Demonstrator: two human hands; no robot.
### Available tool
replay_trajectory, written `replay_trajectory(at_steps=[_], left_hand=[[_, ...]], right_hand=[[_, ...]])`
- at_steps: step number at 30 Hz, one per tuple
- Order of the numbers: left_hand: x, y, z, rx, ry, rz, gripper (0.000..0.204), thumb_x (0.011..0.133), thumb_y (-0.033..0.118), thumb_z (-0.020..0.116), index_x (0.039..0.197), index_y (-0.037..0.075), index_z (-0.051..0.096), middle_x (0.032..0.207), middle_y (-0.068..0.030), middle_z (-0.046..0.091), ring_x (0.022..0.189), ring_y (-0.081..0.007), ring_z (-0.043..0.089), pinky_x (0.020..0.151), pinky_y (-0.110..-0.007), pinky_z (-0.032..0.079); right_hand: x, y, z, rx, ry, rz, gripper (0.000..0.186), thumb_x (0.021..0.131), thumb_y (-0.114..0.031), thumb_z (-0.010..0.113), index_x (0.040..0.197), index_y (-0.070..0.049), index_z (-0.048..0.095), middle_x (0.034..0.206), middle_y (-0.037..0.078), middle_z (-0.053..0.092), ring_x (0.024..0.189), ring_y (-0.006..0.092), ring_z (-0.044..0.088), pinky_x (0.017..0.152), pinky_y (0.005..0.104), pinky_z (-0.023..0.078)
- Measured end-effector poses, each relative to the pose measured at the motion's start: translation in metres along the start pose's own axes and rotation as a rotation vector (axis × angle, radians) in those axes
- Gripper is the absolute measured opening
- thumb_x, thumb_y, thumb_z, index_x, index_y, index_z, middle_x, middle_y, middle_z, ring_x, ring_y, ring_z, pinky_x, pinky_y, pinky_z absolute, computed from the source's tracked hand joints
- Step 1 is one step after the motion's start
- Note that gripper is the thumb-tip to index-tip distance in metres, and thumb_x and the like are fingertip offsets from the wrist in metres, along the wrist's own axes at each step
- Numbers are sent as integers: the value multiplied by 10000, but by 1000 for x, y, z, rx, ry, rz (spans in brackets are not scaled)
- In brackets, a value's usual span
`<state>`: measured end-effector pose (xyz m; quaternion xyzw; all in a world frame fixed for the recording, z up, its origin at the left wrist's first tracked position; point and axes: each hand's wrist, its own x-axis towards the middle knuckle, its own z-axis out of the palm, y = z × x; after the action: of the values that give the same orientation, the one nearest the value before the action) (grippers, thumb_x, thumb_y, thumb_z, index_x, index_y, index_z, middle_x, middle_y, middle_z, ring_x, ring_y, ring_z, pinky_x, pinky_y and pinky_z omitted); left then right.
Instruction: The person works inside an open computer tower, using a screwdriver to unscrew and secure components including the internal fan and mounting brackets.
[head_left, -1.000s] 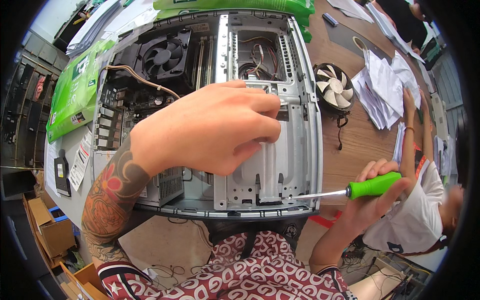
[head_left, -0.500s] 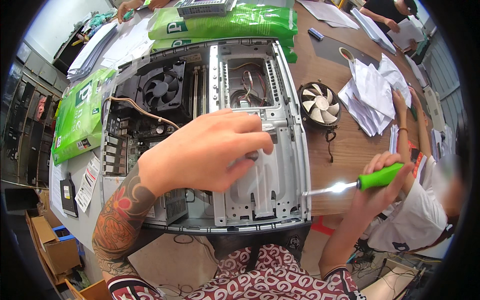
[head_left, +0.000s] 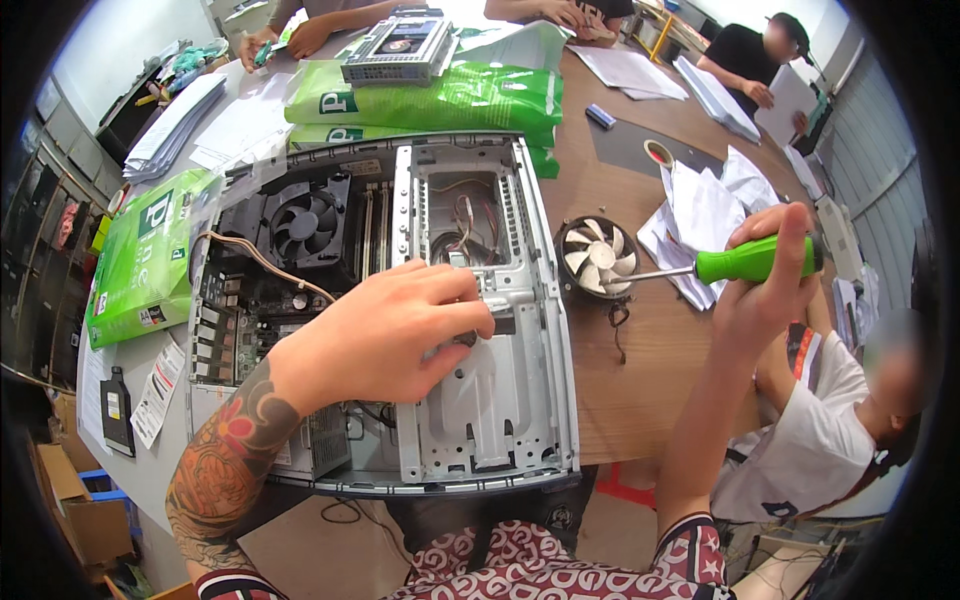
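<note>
Head: left hand [head_left: 385, 335] on case [head_left: 500, 420], right hand [head_left: 765, 285] w/ screwdriver [head_left: 745, 262].

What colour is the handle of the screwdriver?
Bright green; the screwdriver handle shows best in the head view, held in the right hand.

A green and white rectangular paper package [head_left: 140, 262] lies flat on the tabletop [head_left: 640, 400], just beside the left wall of the open computer case [head_left: 545, 330]. Two more green packages [head_left: 440, 100] of the same kind lie stacked behind the case, along its far edge, with a grey slotted tray [head_left: 400, 48] resting on top of them. At the near left corner of the tabletop lie a small black rectangular pack with a white label [head_left: 116, 408] and, just beside it, a white paper slip with red marking [head_left: 158, 392]. No screens or signs are visible.
</note>
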<state>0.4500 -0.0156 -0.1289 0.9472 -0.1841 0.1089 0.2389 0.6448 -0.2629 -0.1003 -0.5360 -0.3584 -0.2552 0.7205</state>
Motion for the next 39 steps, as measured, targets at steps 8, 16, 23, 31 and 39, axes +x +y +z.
replay_trajectory(at_steps=[8, 16, 23, 31, 39], left_hand=[[1, -1, -1, -52, -63, 64, 214, 758, 11, 672, 956, 88, 649, 949, -64, 581, 926, -286, 603, 831, -396, 504], [1, 0, 0, -76, -79, 66, 233, 754, 19, 679, 975, 87, 657, 948, -62, 573, 927, -279, 595, 842, -401, 497], [-2, 0, -2, -77, -73, 51, 212, 775, 35, 692, 977, 90, 661, 933, -62, 581, 905, -269, 601, 828, -391, 480], [-1, -2, -1, -60, -80, 68, 216, 776, 27, 680, 980, 94, 660, 931, -59, 583, 904, -267, 601, 824, -392, 478], [-2, 0, -1, -60, -75, 66, 240, 751, 3, 658, 975, 89, 655, 956, -60, 577, 912, -274, 593, 818, -399, 484]], right_hand=[[22, -33, 74, -62, -310, -9, 252, 939, -237, 710, 807, -33, 643, 674, 45, 601, 611, 120, 581, 622, 251, 429], [-1, -5, 109, -352, -543, -142, 296, 901, -215, 779, 742, -41, 600, 587, -42, 544, 537, 21, 488, 495, 195, 337], [1, 0, 106, -320, -509, 1, 297, 904, -228, 776, 762, -30, 605, 627, -23, 577, 577, 30, 558, 522, 189, 384], [1, 7, 111, -199, -442, 7, 394, 854, -248, 815, 659, -48, 537, 539, -35, 495, 510, 35, 408, 480, 219, 331], [-5, -3, 112, -48, -533, 133, 350, 860, -227, 810, 680, -48, 570, 549, -42, 528, 503, 27, 530, 457, 208, 359]])
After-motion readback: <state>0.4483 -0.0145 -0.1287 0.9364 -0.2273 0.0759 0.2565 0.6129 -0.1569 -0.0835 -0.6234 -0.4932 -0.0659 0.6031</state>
